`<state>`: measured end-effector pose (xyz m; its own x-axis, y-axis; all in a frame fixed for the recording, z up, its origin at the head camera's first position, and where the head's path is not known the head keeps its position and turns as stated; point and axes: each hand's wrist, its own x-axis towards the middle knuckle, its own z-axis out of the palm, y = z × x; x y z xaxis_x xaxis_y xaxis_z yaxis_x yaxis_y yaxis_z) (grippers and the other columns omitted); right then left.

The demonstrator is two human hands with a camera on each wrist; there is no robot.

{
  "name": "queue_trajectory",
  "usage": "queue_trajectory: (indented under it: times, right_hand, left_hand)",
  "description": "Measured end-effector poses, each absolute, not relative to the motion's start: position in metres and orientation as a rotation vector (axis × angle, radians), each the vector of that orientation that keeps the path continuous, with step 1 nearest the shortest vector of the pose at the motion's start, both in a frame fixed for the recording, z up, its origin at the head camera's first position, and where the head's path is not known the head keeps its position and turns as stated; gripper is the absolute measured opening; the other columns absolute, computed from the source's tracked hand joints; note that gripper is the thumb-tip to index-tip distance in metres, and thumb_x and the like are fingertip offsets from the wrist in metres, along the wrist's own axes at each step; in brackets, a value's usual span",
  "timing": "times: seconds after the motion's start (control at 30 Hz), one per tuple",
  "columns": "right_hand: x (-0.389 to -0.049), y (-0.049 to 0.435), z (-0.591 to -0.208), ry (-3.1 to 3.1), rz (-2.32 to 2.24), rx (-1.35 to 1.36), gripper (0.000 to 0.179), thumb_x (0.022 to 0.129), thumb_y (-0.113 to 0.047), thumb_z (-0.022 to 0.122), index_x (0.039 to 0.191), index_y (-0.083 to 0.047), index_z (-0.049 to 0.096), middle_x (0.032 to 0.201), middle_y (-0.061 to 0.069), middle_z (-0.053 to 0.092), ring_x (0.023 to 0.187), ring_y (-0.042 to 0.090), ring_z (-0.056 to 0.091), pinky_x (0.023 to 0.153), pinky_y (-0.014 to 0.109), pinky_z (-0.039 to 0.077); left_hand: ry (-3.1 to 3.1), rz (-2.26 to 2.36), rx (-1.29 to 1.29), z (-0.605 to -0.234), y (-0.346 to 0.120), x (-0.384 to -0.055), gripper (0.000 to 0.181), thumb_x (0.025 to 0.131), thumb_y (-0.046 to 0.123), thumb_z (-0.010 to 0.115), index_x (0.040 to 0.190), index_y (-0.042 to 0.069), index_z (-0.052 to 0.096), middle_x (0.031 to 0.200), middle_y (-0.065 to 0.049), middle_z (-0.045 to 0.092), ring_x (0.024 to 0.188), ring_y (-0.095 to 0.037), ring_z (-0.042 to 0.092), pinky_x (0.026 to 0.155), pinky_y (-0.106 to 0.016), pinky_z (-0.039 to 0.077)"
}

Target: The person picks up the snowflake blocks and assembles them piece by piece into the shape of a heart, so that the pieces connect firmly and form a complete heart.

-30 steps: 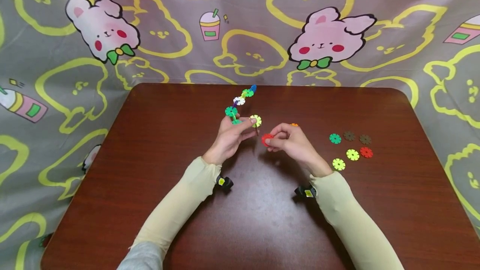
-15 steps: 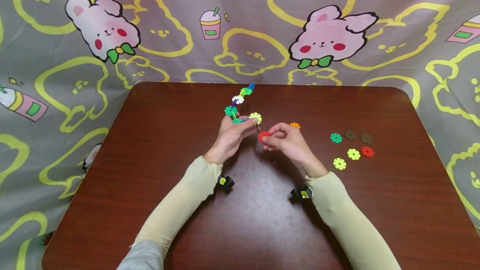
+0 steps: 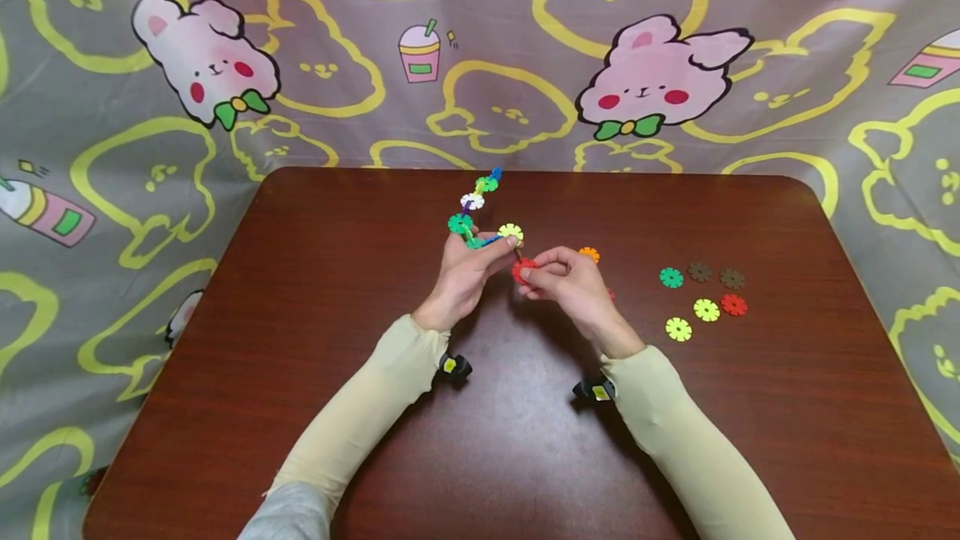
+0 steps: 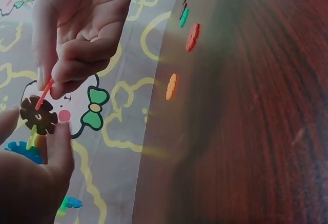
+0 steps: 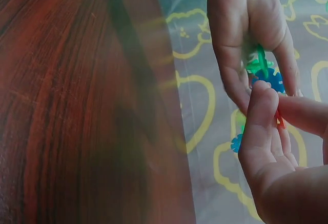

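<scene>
My left hand holds a chain of slotted plastic snowflake discs, pinching it near a pale yellow disc. Beyond the fingers the chain rises through green, a white disc and blue at the far end. Between thumb and forefinger, my right hand pinches a red snowflake disc. In the left wrist view this red disc stands edge-on, its edge right at a brown disc on the chain's near end. A blue disc shows in the right wrist view, while fingers cover most of the red one.
Loose discs lie on the brown table to the right: a green disc, two brown, two yellow and a red disc. An orange disc lies just behind my right hand, another red one partly hidden beside it. A patterned cloth hangs behind.
My right hand has moved left with the red disc, bringing it up to the brown disc on the chain. The left hand stays nearly in place; the chain's far end has shifted slightly left.
</scene>
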<state>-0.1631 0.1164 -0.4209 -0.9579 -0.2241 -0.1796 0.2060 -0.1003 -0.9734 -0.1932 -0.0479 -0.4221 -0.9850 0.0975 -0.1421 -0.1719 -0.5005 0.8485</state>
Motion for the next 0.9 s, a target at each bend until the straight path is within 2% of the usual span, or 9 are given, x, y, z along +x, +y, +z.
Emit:
queue_trajectory:
  times: [0.13, 0.23, 0.37, 0.57, 0.9]
  right_hand:
    - [-0.1628, 0.116, -0.42, 1.874, -2.159, 0.005, 0.024, 0.088, 0.0, 0.066, 0.105, 0.009, 0.051, 0.08, 0.002, 0.071, 0.067, 0.013, 0.07, 0.068, 0.026, 0.059]
    - [-0.1623, 0.1151, -0.4192, 1.864, -2.179, 0.012, 0.024, 0.088, 0.001, 0.065, 0.106, 0.01, 0.052, 0.079, 0.002, 0.072, 0.067, 0.013, 0.07, 0.068, 0.026, 0.059]
    - [-0.1613, 0.1128, -0.4183, 1.846, -2.212, 0.033, 0.021, 0.088, 0.002, 0.064, 0.105, 0.01, 0.053, 0.077, 0.001, 0.071, 0.065, 0.012, 0.07, 0.067, 0.026, 0.059]
    - [-0.161, 0.1105, -0.4165, 1.835, -2.223, 0.088, 0.02, 0.088, 0.003, 0.063, 0.104, 0.01, 0.053, 0.076, 0.001, 0.071, 0.064, 0.012, 0.07, 0.068, 0.026, 0.059]
    - [-0.1632, 0.1098, -0.416, 1.836, -2.178, 0.131, 0.022, 0.088, 0.004, 0.063, 0.106, 0.012, 0.054, 0.079, 0.003, 0.071, 0.066, 0.013, 0.07, 0.068, 0.027, 0.06]
  left_hand:
    - [1.48, 2.593, -0.121, -0.4212, -0.0464, -0.193, 0.05, 0.081, -0.013, 0.067, 0.099, 0.013, 0.028, 0.091, -0.01, 0.064, 0.075, -0.017, 0.072, 0.086, -0.046, 0.055]
    - [1.472, 2.6, -0.128, -0.4203, -0.0452, -0.1925, 0.05, 0.082, -0.015, 0.066, 0.098, 0.013, 0.028, 0.093, -0.01, 0.059, 0.074, -0.017, 0.072, 0.078, -0.039, 0.059]
    - [1.469, 2.608, -0.114, -0.42, -0.0435, -0.1916, 0.048, 0.082, -0.015, 0.065, 0.098, 0.013, 0.029, 0.092, -0.009, 0.057, 0.073, -0.017, 0.072, 0.074, -0.035, 0.06]
    - [1.487, 2.609, -0.102, -0.4209, -0.0422, -0.19, 0.046, 0.081, -0.015, 0.065, 0.098, 0.012, 0.031, 0.09, -0.008, 0.058, 0.074, -0.015, 0.072, 0.073, -0.032, 0.06]
    - [1.536, 2.572, -0.143, -0.4249, -0.0419, -0.1878, 0.049, 0.081, -0.012, 0.068, 0.106, 0.003, 0.028, 0.09, -0.007, 0.054, 0.075, -0.014, 0.071, 0.073, -0.031, 0.06]
